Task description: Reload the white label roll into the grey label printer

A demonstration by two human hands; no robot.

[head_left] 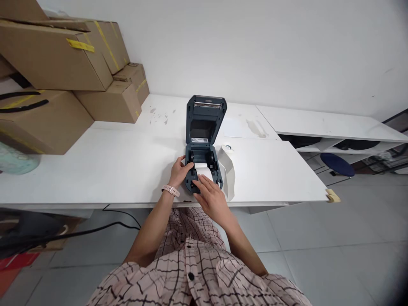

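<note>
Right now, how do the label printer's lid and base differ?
Pose: the lid stands raised, while the base rests on the white table.
Contents: the base holds white paper; the lid carries a white sticker.
Contact: the left hand and right hand are at the base; neither touches the lid.
Both are dark blue-grey.

No text is reading clearly; a white label [199, 140] is sitting inside the printer's raised lid [206, 114], mid-frame, its print blurring.

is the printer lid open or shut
Open: the lid stands raised at the back of the printer, leaving the white paper inside exposed.
</note>
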